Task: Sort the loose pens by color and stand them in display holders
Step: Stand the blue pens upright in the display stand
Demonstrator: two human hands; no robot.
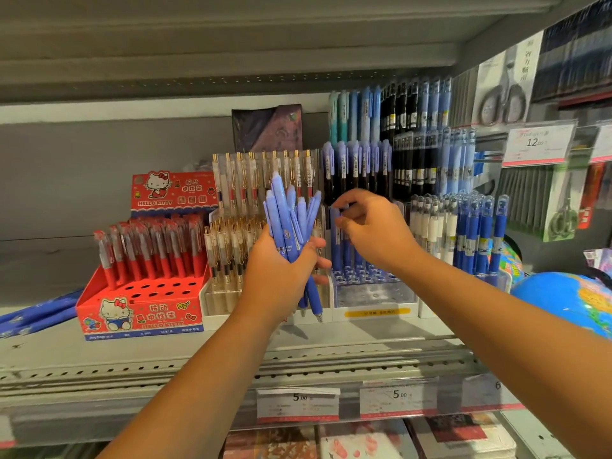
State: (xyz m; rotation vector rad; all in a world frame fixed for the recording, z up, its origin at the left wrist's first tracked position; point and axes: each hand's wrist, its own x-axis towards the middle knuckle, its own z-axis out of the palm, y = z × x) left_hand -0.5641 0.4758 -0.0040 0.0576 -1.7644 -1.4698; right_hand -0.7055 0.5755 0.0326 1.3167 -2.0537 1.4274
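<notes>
blue pens bunched in my left, one pinched in my right

the grey metal shelf [165, 362] runs across in front of me, with price tags [298, 404] clipped along its front edge. at its right end sits a blue globe [569, 303]. toward the left stands a red hello kitty box [142, 313], red pens [149, 250] upright in its back rows and round holes showing in front. just beside it is a clear holder [220, 298] of gold-clipped pens. right of that is the blue display holder [374, 298], white at the base, with blue pens standing in its rear rows. behind these rise higher tiers of blue and black pens [397, 134].

my left hand [278, 270] is up between the clear holder and the blue one, fingers wrapped tight round a bundle of blue pens [284, 226]. their clicker ends fan upward and their tips poke out below my palm. my right hand [374, 230] is over the blue display holder, fingers curled. thumb and forefinger pinch the top of a single blue pen [336, 246] that stands upright among the rear rows. whether its tip sits in a hole i cannot tell.
</notes>
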